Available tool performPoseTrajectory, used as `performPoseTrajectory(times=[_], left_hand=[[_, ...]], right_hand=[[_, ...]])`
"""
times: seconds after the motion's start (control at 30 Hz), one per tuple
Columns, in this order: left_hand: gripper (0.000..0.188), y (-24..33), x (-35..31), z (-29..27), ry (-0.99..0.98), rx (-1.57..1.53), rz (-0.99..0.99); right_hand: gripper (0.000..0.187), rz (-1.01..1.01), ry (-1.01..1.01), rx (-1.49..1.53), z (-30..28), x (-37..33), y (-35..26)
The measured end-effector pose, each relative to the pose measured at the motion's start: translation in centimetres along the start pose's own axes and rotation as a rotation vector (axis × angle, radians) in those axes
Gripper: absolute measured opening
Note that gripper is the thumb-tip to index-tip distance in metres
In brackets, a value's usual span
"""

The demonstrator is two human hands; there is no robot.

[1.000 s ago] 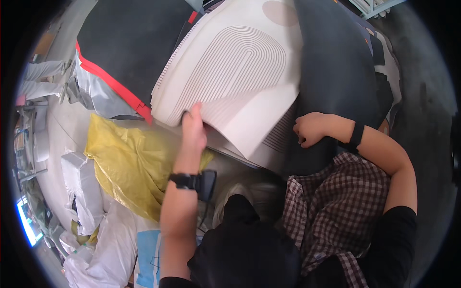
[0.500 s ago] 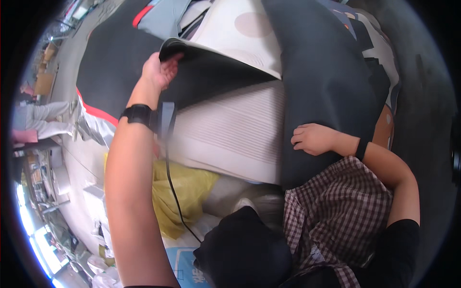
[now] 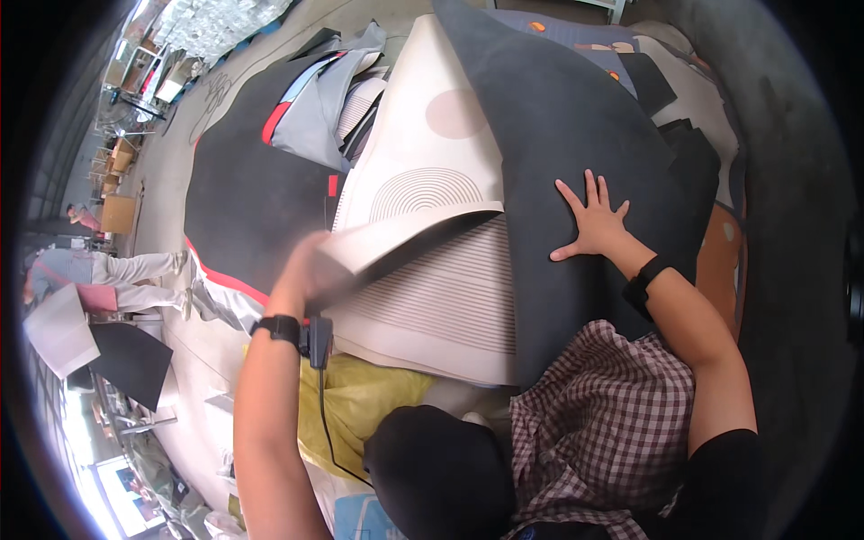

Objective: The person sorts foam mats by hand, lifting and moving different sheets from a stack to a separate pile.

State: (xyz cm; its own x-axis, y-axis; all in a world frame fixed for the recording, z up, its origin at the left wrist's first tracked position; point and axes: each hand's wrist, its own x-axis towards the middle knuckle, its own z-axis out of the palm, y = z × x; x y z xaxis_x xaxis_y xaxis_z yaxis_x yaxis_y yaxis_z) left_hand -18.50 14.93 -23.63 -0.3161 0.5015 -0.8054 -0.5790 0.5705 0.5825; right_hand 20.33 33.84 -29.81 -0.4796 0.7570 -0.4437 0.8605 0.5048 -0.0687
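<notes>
My left hand (image 3: 315, 270), smeared by motion, is at the left corner of a cream mat (image 3: 405, 229) with printed ring lines and a dark underside. The mat's near edge is raised and curved, and my fingers cannot be made out there. Under the raised edge lies another cream sheet (image 3: 450, 306) with fine parallel lines. My right hand (image 3: 594, 223) rests flat with spread fingers on a large dark grey mat (image 3: 576, 135), which covers the right side of the cream ones. A black band is on each wrist; a small black device (image 3: 317, 342) with a cable hangs by the left one.
Further dark mats with red edging (image 3: 243, 180) and grey pieces (image 3: 310, 126) lie at the left. A yellow bag (image 3: 364, 405) sits below the pile. Another person (image 3: 99, 274) stands at the far left, near a white sheet and a black sheet. Cartons (image 3: 119, 214) stand behind.
My left hand has come down toward me, and the raised mat edge has dropped with it. My right hand has moved farther up the dark mat and its fingers have spread.
</notes>
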Motion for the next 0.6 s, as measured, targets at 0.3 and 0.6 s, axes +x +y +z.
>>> performPoseTrajectory(times=[0.3, 0.6], left_hand=[[0.041, -8.6, -2.7, -3.4, 0.035, 0.559, -0.207], [0.026, -3.4, 2.2, 11.4, 0.007, 1.487, 0.009]], right_hand=[[0.127, -0.006, -0.076, 0.12, -0.8, 1.1, -0.2], [0.142, 0.093, -0.034, -0.043, 2.0, 3.9, 5.2]])
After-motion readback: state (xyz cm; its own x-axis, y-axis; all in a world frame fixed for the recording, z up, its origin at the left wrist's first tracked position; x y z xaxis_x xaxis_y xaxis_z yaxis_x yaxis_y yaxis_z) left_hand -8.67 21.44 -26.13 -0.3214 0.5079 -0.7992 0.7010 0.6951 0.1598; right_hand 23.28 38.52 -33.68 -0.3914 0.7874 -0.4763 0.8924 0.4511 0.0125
